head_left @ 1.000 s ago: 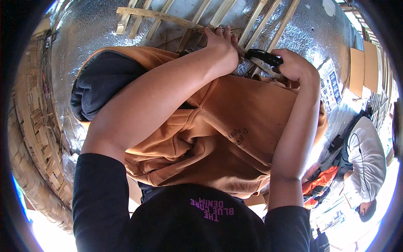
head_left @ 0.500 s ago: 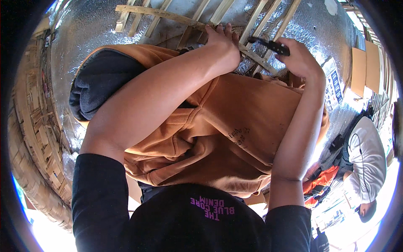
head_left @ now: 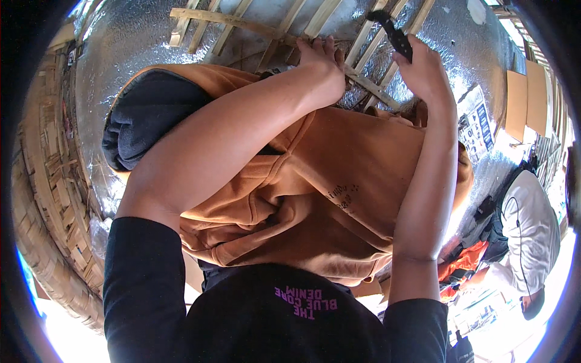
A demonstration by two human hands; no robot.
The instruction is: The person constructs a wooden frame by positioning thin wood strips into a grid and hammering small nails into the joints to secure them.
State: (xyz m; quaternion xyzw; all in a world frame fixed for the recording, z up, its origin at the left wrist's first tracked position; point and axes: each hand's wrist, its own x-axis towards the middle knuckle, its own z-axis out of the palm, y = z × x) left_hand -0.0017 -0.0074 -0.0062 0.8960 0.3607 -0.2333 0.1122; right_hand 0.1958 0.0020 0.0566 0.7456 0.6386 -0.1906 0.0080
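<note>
My right hand [head_left: 425,69] is closed round the handle of a black hammer [head_left: 396,39], whose head points up and to the left above the bamboo slats. With fingers stretched out, my left hand [head_left: 325,66] lies on the wooden crosspiece [head_left: 284,37] of the slat frame; its thumb is hidden, and I cannot see whether a nail is under the fingertips. Several narrow slats [head_left: 321,18] run slantwise under the crosspiece. An orange-brown hooded jacket [head_left: 357,145] with a dark lining spreads below both forearms.
Silvery foil sheeting [head_left: 139,42] lies under the frame. A woven bamboo wall [head_left: 54,175] curves along the left. Cardboard pieces [head_left: 528,100] stand at the right, beside a printed sheet [head_left: 475,124]. A person in a white top [head_left: 529,224] bends near orange cloth [head_left: 465,263] at the lower right.
My right hand has lifted the hammer up and away from the crosspiece, its head swinging upward. My left hand stays on the crosspiece. The person at the right has shifted slightly.
</note>
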